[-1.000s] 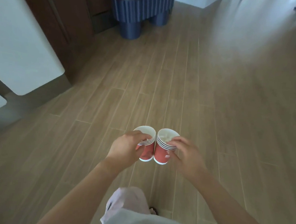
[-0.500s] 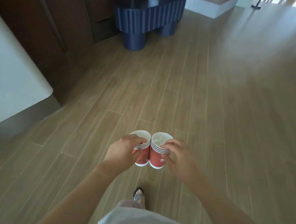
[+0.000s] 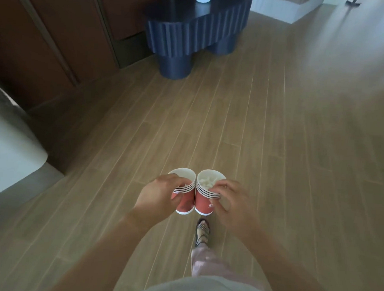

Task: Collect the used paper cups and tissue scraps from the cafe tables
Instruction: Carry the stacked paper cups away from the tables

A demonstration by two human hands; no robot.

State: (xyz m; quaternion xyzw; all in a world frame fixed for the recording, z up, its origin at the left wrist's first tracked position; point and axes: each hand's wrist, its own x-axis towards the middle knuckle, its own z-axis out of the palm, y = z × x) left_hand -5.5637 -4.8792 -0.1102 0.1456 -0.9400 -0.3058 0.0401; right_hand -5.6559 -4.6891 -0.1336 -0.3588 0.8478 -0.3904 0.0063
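Blue bench (image 3: 193, 35) is nearer than a second ago: walking toward it, so probably the next pickup stop. Well short of the bench, left hand (image 3: 158, 195) is curled round the left cup stack (image 3: 185, 204). It touches the right cup stack (image 3: 204, 205), pinched at the rim by the right hand (image 3: 230, 201). Left stack contents unclear, partly covered. Right stack holds tissue scraps (image 3: 208, 182).

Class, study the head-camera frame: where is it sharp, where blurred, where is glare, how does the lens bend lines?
Head view: left hand, right hand and red cup stacks fairly sharp; floor smears toward the right edge; pale glare washes it top right; plank lines fan outward.
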